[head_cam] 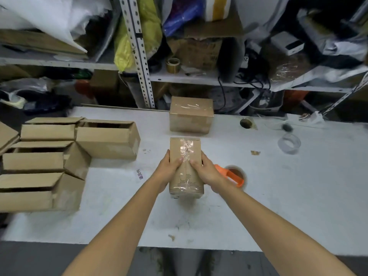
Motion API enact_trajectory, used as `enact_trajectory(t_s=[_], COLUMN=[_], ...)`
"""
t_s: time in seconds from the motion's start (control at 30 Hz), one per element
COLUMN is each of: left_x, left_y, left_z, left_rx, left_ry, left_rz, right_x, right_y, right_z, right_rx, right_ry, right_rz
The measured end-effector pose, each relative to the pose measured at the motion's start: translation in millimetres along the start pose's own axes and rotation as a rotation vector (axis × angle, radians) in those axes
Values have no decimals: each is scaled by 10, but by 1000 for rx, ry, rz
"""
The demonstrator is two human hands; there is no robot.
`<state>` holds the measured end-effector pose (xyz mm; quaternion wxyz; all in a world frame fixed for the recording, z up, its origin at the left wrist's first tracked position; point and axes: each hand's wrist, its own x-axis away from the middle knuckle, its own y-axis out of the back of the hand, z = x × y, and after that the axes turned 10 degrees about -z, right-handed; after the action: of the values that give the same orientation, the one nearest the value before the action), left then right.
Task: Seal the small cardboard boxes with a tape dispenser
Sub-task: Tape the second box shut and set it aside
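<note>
Both my left hand [168, 168] and right hand [206, 170] gripped the taped box [185, 182], thumbs on top. Open boxes [107, 145] sat left, insides hidden.

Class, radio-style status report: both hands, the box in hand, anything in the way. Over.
Left hand and right hand grip taped box, thumbs on tape. Tape dispenser on table by right wrist. Open boxes off left, clear of work.
</note>
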<state>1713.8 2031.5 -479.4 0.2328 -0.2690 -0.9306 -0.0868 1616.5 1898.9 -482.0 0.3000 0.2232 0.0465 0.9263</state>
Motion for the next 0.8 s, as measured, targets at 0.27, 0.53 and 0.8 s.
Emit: enact_trajectory(t_s=[0.27, 0.53, 0.8], left_x=[-57, -68, -106], left_y=[-30, -50, -40], left_z=[278, 303, 297], left_rx=[0, -20, -79], left_ry=[61, 59, 40], left_rz=[-4, -57, -161], right_x=[-1, -77, -49], right_y=[-14, 627, 665], right_z=[-294, -530, -941], right_rx=[-45, 873, 1027], right_ry=[-103, 78, 26], right_rz=[54, -451, -208])
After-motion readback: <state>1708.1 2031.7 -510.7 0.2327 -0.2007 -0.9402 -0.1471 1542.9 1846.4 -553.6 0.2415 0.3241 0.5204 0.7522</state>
